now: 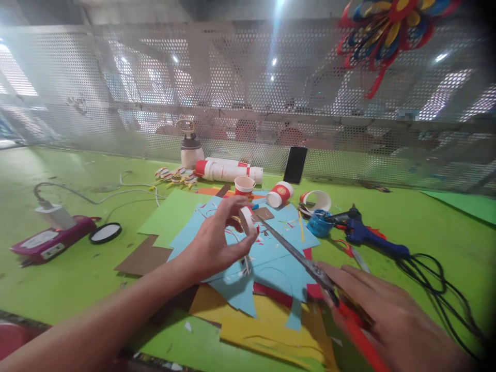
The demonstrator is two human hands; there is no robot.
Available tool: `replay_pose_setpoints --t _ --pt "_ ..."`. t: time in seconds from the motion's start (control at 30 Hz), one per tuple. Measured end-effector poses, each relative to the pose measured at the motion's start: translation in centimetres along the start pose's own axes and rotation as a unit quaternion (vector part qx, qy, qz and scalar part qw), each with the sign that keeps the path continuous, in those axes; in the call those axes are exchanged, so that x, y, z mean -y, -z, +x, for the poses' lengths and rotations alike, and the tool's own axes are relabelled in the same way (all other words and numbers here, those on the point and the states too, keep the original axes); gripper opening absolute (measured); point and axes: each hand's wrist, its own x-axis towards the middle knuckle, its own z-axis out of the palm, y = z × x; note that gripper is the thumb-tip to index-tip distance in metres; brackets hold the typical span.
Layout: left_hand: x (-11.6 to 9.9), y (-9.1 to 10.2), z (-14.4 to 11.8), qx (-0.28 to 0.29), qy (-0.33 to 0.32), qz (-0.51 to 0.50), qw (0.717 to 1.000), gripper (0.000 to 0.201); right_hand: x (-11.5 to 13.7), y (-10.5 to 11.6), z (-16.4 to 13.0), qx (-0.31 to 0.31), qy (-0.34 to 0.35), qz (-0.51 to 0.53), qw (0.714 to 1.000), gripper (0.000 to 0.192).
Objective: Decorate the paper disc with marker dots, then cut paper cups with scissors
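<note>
My left hand (pixel 217 243) is raised over the blue paper sheets (pixel 271 263) and pinches a small white paper-cup ring (pixel 245 219) between thumb and fingers. My right hand (pixel 387 320) grips red-handled scissors (pixel 306 263) at the lower right. Their long grey blades point up and left, with the tip close to the cup ring. Below the blue sheets lie yellow paper (pixel 271 330) and red paper.
On the green table stand paper cups (pixel 244 186), a tipped cup (pixel 281 194), a cup stack (pixel 228 170), a blue glue gun (pixel 368 235) with black cable, a blue tape roll (pixel 320 223), a phone (pixel 295 164), a pink device (pixel 50 240) and a perforated wall behind.
</note>
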Motion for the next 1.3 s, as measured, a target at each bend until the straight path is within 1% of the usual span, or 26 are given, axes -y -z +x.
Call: replay_pose_setpoints --t 0.1,0.17,0.27,0.37,0.47,0.57,0.73,0.83,0.97,1.07,1.17,1.2,1.27,1.3 --pt "0.0 0.4 0.4 0.023 0.023 -0.083 0.996 0.038 0.0 1.2 0.6 0.071 -0.029 0.087 0.993 0.038" --pt "0.1 0.9 0.7 0.046 0.026 -0.120 0.991 0.039 0.2 2.0 1.3 0.104 -0.045 0.150 0.982 0.034" --pt "0.3 1.7 1.0 0.084 0.026 -0.160 0.983 0.044 0.5 2.6 2.0 0.129 -0.062 0.211 0.967 0.029" --pt "0.5 2.3 1.1 0.127 0.055 -0.206 0.969 0.048 0.6 2.4 2.0 0.146 -0.078 0.232 0.958 0.025" --pt "0.5 2.6 1.0 0.161 0.105 -0.283 0.940 0.050 0.4 2.2 1.8 0.160 -0.101 0.237 0.953 0.024" --pt "0.6 2.9 1.0 0.184 0.122 -0.342 0.914 0.047 0.2 2.3 1.7 0.172 -0.095 0.241 0.951 0.022" --pt "0.6 3.2 1.1 0.198 0.104 -0.328 0.918 0.041 0.0 2.6 1.8 0.187 -0.080 0.259 0.944 0.025" --pt "0.6 3.1 1.1 0.201 0.098 -0.334 0.916 0.040 0.1 2.6 1.9 0.165 -0.076 0.285 0.941 0.025" --pt "0.8 2.9 0.9 0.182 0.103 -0.314 0.926 0.039 0.2 2.6 1.8 0.130 -0.036 0.322 0.937 0.028" --pt "1.0 2.7 0.9 0.166 0.100 -0.309 0.931 0.040 -0.4 2.2 0.9 0.105 -0.025 0.288 0.951 0.028" --pt "1.1 2.6 0.9 0.158 0.099 -0.310 0.932 0.040 -1.3 1.4 -0.5 0.027 -0.040 0.228 0.972 0.030" --pt "1.2 2.6 0.9 0.159 0.098 -0.308 0.933 0.040 -1.5 1.2 -0.9 0.016 -0.044 0.216 0.975 0.031" --pt "1.3 2.7 0.9 0.164 0.099 -0.303 0.934 0.040 -1.6 1.1 -1.1 0.014 -0.044 0.210 0.977 0.032" --pt "1.4 2.7 0.9 0.166 0.101 -0.298 0.935 0.040 -1.5 1.2 -0.9 0.029 -0.043 0.211 0.976 0.030"
